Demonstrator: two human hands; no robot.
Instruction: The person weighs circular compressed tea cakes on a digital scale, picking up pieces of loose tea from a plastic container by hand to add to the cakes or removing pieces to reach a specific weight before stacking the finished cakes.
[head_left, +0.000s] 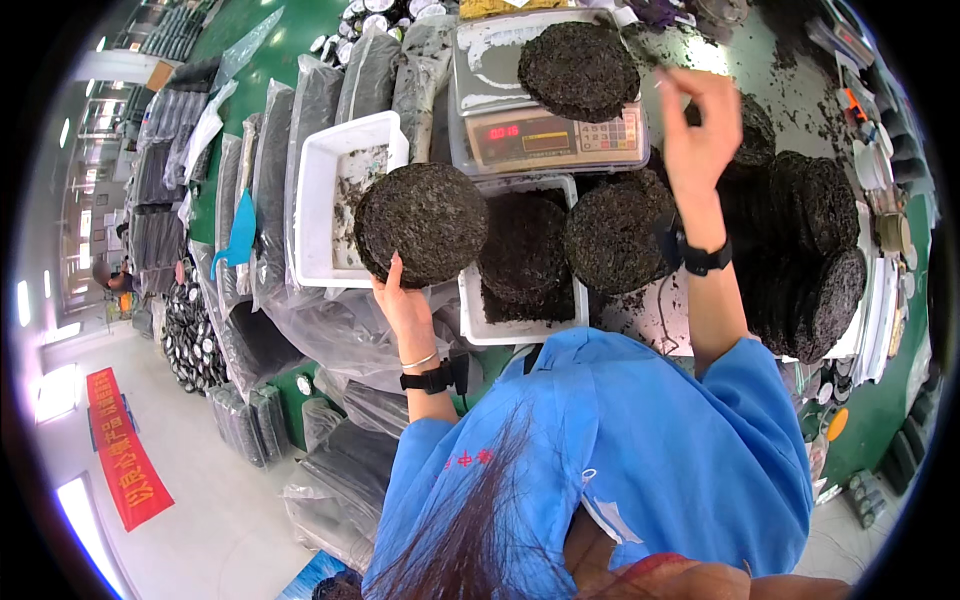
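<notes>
My left hand (403, 304) holds a round, dark dried seaweed-like cake (422, 223) by its near edge, over the right part of a white plastic tub (311, 217). My right hand (701, 127) is raised to the right of a digital scale (487, 142); its thumb and fingertips are close together, and whether something small is between them cannot be told. Another dark cake (579, 71) lies on the scale's plate. Below the scale, a white tray (525, 332) contains a dark cake (523, 240) and loose crumbs. One more cake (621, 232) lies to the right of that tray.
Stacks of dark cakes (814, 202) stand at the right, with crumbs scattered over the tabletop (787, 82). Filled clear plastic bags (307, 112) stand in a row at the left. Papers (881, 322) and jars (894, 232) line the right edge. A distant person (118, 280) is at far left.
</notes>
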